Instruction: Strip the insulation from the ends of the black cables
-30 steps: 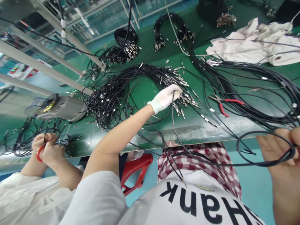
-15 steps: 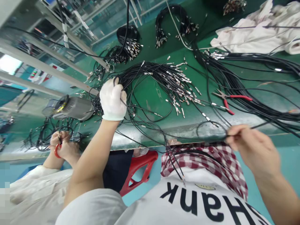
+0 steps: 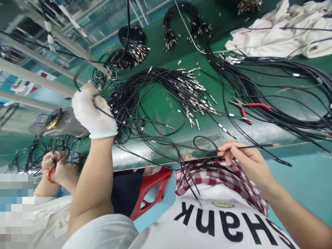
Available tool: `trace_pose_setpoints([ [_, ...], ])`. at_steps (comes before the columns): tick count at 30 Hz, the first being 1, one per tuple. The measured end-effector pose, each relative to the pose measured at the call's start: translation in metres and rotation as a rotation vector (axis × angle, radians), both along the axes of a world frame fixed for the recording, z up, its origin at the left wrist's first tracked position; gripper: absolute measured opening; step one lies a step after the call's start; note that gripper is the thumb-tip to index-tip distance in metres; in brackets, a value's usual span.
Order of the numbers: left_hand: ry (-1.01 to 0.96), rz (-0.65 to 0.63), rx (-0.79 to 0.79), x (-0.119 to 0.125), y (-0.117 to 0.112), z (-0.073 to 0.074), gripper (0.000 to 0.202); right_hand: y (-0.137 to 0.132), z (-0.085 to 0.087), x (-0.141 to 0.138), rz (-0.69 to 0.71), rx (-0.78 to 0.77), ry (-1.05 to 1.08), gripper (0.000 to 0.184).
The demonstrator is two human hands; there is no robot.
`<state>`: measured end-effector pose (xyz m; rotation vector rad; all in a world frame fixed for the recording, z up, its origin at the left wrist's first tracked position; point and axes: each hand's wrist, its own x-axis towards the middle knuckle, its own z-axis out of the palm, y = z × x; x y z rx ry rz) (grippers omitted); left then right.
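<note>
My left hand (image 3: 94, 112), in a white glove, is closed round a thin black cable (image 3: 109, 115) above the left part of the bench. One end of that cable curves up beyond the glove, and the other side runs right. At the bench's front edge my bare right hand (image 3: 245, 157) pinches black cable, whose end with bare copper strands (image 3: 275, 145) sticks out to the right. A small cable loop (image 3: 206, 142) stands just left of these fingers. Between my hands a large bundle of black cables (image 3: 153, 74) with metal terminals (image 3: 193, 100) lies on the green bench.
Red-handled pliers (image 3: 245, 108) rest beside a long cable bundle (image 3: 259, 93) on the right. White cloth (image 3: 264, 38) lies at the back right. On the left are a grey machine (image 3: 68, 122) and a co-worker's hands (image 3: 61, 164) with orange-handled tool. A red stool (image 3: 155, 190) stands below.
My left hand has moved left, drawing the cable away from the bundle. My right hand has shifted left along the bench edge, and a copper-stranded cable end now shows beyond it.
</note>
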<state>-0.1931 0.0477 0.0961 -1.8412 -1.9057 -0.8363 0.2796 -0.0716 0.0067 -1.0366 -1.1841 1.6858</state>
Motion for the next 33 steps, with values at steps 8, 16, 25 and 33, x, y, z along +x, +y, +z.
trace_pose_setpoints([
  [8, 0.436, 0.018, -0.5, 0.127, -0.035, -0.008, 0.042, 0.001, -0.015, -0.028, -0.003, -0.225, 0.139, 0.017],
  [16, 0.09, -0.765, -0.756, 0.267, -0.099, -0.063, 0.026, -0.001, -0.013, 0.006, -0.223, -0.185, 0.041, 0.014],
  [25, -0.308, -0.862, -0.715, 0.255, -0.104, -0.075, 0.032, -0.006, -0.01, 0.031, -0.174, -0.106, -0.082, 0.011],
  [33, -0.275, -0.789, -0.818, 0.261, -0.105, -0.077, 0.024, -0.007, -0.017, -0.016, -0.054, -0.013, -0.051, 0.01],
])
